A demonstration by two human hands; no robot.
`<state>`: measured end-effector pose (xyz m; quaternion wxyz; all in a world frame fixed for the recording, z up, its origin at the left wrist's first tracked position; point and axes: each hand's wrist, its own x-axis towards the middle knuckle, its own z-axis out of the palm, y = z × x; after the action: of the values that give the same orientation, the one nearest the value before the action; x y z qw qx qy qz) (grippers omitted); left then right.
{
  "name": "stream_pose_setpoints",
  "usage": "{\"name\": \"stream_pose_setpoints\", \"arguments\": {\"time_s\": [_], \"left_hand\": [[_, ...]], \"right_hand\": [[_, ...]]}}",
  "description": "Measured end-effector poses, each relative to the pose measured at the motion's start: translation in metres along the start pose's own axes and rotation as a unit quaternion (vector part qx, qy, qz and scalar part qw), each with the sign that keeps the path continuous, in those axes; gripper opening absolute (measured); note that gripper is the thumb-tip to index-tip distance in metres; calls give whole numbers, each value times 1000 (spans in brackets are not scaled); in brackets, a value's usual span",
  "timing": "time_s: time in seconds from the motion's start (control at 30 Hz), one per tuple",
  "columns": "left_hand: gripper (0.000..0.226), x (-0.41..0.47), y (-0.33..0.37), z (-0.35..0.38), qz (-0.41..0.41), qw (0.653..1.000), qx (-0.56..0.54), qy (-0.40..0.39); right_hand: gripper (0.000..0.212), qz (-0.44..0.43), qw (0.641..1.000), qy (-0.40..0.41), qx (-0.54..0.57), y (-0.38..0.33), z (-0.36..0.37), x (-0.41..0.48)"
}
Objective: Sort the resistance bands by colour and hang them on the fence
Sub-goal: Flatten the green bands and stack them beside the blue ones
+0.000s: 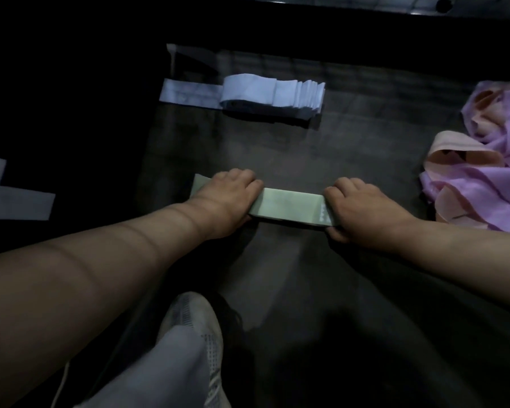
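Note:
A pale green resistance band [290,205] lies flat on the dark floor in the middle of the view. My left hand [228,198] grips its left end, fingers curled over the top edge. At its right end my right hand [361,210] holds it the same way, thumb under the band. Farther back lies a stack of folded light blue bands [273,94], one strip trailing to the left. A loose heap of purple bands [483,187] and peach bands [460,156] sits at the right edge. No fence is in view.
My white shoe [198,325] and light trouser leg [159,375] are at the bottom centre. White tape strips [15,201] lie on the floor at the left. A dark raised edge [306,13] runs along the top.

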<state>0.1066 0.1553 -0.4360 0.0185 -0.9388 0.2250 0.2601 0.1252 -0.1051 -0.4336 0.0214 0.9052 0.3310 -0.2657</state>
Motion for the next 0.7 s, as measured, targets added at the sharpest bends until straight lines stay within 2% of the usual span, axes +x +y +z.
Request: {"name": "stream_pose_setpoints", "arguments": {"time_s": [0.07,0.2,0.33,0.47,0.53,0.6,0.7], "left_hand": [[63,-3,-2,3,-1,1000,4,-1],[82,-20,-16,0,-8,1000,-9,19],[54,-35,-32,1,-65,989,-67,113],[54,-38,-41,9,-79,994,-55,45],[56,-39,-42,9,-83,994,-63,42],[52,-39,-39,7,-87,993,-54,63],[43,-35,-28,3,-87,986,-39,134]], "right_hand": [[55,-3,1000,4,-8,-2,-2,2],[62,12,1000,1,12,-2,-6,0],[55,61,994,2,91,4,-10,1],[41,52,995,-6,85,5,-8,4],[39,53,994,-10,98,5,-8,3],[40,62,989,-4,133,5,-5,0],[42,81,975,14,206,13,-3,-8]]}}
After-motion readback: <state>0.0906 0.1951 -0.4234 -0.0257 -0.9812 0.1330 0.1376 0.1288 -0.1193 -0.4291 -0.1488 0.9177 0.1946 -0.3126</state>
